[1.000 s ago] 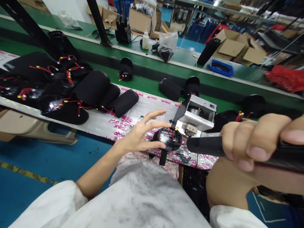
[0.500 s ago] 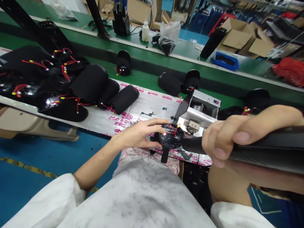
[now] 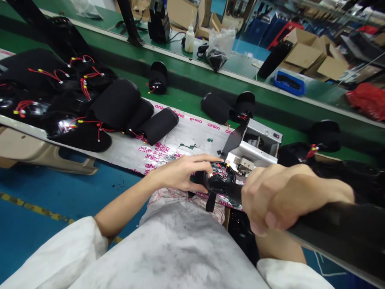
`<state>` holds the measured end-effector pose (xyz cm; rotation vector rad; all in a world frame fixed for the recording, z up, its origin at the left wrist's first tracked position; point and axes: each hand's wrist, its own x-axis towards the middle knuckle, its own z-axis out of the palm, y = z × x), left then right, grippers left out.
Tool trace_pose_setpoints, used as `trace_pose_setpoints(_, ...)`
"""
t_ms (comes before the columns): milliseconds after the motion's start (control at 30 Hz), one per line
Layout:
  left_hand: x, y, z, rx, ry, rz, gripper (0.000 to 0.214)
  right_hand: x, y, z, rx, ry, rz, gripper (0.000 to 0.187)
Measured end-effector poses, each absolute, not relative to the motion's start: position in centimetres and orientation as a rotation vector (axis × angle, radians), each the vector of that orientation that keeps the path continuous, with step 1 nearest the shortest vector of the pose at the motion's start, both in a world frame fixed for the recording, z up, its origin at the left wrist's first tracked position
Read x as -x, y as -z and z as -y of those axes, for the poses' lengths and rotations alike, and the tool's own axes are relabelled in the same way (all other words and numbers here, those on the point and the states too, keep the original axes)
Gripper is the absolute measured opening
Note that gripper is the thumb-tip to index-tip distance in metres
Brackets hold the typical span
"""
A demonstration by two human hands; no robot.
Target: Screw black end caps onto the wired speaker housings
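Pink-printed plastic sheeting [image 3: 186, 138] holds red-wired black cushions [image 3: 81, 140] far left; left hand [image 3: 177, 174] grips a round black wired cap [image 3: 221, 178]; right hand [image 3: 279, 196] clenches a long black tube [image 3: 339, 224].

Left hand [image 3: 179, 175] curled, right hand [image 3: 270, 198] clenched

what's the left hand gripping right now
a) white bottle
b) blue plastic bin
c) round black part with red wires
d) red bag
C. The fingers and thumb of the left hand curl around the edge of the round black part with red wires.
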<state>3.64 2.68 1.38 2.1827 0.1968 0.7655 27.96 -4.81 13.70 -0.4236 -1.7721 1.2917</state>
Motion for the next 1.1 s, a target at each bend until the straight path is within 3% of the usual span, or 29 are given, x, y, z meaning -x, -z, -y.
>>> trace_pose_setpoints(267, -3.6, -0.5, -2.2, -2.178, -0.831, -0.224, 0.03, -27.5, -13.2, 4.3, 0.374, -1.373, 1.778, 0.029)
trace_pose_setpoints(433, -3.7, -0.8, -2.4, -2.152, -0.81, -0.239, 0.03, -28.1, -12.2, 5.6, 0.389, -1.199, 1.756, 0.031)
trace_pose_setpoints(567, -3.7, -1.0, -2.3, -2.179, -0.791, -0.264, 0.031, -30.0, -12.9, 7.3, 0.635, -0.98, 1.391, 0.024)
trace_pose_setpoints(700, -3.4, -1.4, -2.4, -2.19, -0.723, -0.294, 0.031, -31.7, -12.7, 6.8, 0.684, -0.616, 1.15, 0.037)
trace_pose_setpoints(833, -3.0, -2.0, -2.9, -2.139, -0.616, -0.275, 0.033, -31.5, -8.9, 4.6, 0.676, -0.487, 1.166, 0.076)
trace_pose_setpoints(1100, -3.0, -2.2, -2.7, -2.209, -0.661, -0.28, 0.023, -31.0, -3.5, 2.6, 0.635, -0.64, 1.147, 0.082)
